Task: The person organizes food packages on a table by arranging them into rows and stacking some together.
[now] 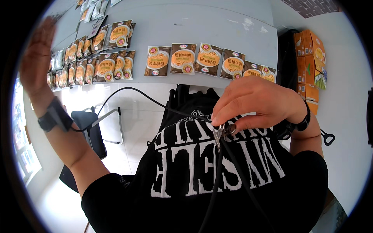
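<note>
My left hand (38,58) is raised at the far left, its fingers stretched out and slightly blurred, with nothing in it. A black device (56,115) is strapped on that wrist, and a thin black cable (140,90) curves from it toward my chest. In front of my chest, my right hand (258,101) pinches a silver metal clip (218,136) between thumb and fingers. Two black cords (217,174) run down from the clip over my black shirt. The fingertips partly cover the clip, so its exact shape is hard to make out.
Brown and orange food packets (183,58) lie in a row along the grey table's (186,23) near edge. More packets (107,66) stand in rows at left. A chair (93,128) is at lower left, orange cartons (309,58) at right.
</note>
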A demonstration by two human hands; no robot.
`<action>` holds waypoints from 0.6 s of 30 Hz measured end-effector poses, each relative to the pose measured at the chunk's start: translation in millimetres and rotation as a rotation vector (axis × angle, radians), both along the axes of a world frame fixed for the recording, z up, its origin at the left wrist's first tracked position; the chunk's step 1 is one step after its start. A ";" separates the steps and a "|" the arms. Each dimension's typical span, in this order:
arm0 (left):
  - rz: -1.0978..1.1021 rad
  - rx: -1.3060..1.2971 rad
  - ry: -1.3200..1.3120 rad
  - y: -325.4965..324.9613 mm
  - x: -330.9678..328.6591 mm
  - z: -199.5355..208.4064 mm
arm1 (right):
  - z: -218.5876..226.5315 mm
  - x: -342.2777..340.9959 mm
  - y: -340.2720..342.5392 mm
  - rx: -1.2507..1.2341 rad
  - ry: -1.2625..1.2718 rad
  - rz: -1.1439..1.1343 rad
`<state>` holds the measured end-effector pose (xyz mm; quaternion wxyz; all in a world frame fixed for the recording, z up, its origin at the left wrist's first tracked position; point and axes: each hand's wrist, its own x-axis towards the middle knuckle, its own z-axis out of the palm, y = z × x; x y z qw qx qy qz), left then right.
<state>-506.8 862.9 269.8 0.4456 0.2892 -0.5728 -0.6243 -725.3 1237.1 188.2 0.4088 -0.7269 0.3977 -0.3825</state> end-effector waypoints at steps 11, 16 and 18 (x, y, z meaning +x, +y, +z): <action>-1.598 -0.293 -0.469 138.4 -20.5 -125.7 | -3.6 5.8 2.9 -0.193 0.031 -0.095; -1.690 -0.007 -0.595 176.7 -31.2 -145.5 | -2.1 7.6 1.0 -0.206 0.030 -0.077; -1.698 0.073 -0.617 184.6 -32.5 -149.1 | -2.3 7.1 -0.3 -0.212 0.029 -0.077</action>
